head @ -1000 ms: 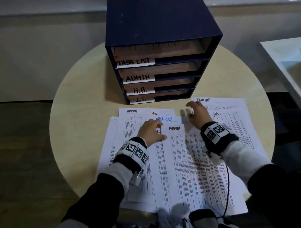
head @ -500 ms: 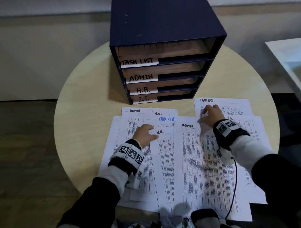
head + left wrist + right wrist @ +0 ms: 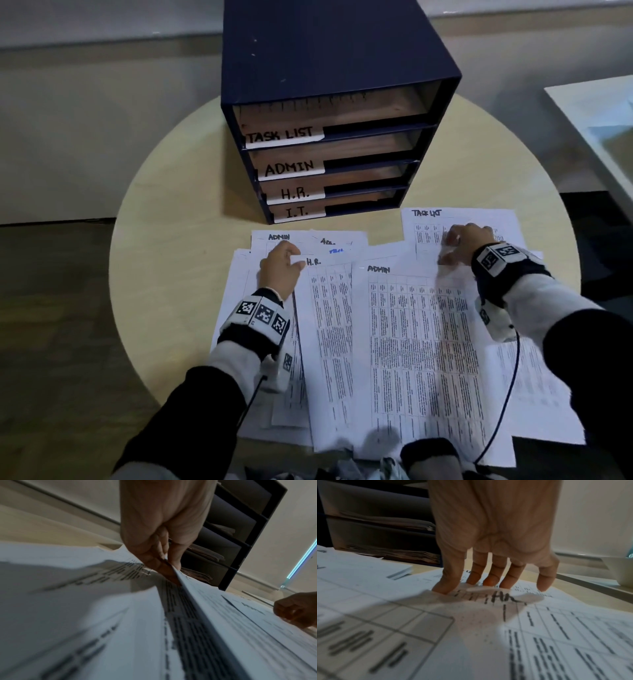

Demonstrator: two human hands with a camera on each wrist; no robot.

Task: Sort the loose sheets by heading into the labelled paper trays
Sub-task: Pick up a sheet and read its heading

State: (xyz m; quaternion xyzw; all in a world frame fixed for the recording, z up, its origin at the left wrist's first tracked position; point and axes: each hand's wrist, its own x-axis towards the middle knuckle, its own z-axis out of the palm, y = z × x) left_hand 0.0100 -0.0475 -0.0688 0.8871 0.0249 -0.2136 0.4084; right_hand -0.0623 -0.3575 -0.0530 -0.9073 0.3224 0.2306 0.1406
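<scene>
A dark blue tray unit (image 3: 329, 68) stands at the back of the round table, its four trays labelled TASK LIST, ADMIN, H.R. and I.T. from top to bottom. Loose printed sheets lie overlapped in front of it. My left hand (image 3: 294, 260) pinches the top left corner of the H.R. sheet (image 3: 329, 325); the left wrist view shows thumb and fingers of the left hand (image 3: 169, 561) nipping that raised edge. My right hand (image 3: 452, 243) has straight fingers set at the top right edge of an ADMIN sheet (image 3: 411, 342), which bows up in front of the fingertips (image 3: 488, 582). A TASK LIST sheet (image 3: 479, 217) lies beyond it.
More ADMIN sheets (image 3: 274, 238) and a blue-headed one lie under the left pile. Bare round table (image 3: 178, 240) shows left of the papers. A white surface (image 3: 599, 113) stands off to the right. The trays (image 3: 214, 555) hold some paper. Sheets overhang the near table edge.
The right hand slid the ADMIN sheet to the right, uncovering the H.R. sheet. The left hand shifted up and left and took hold of that sheet's top corner.
</scene>
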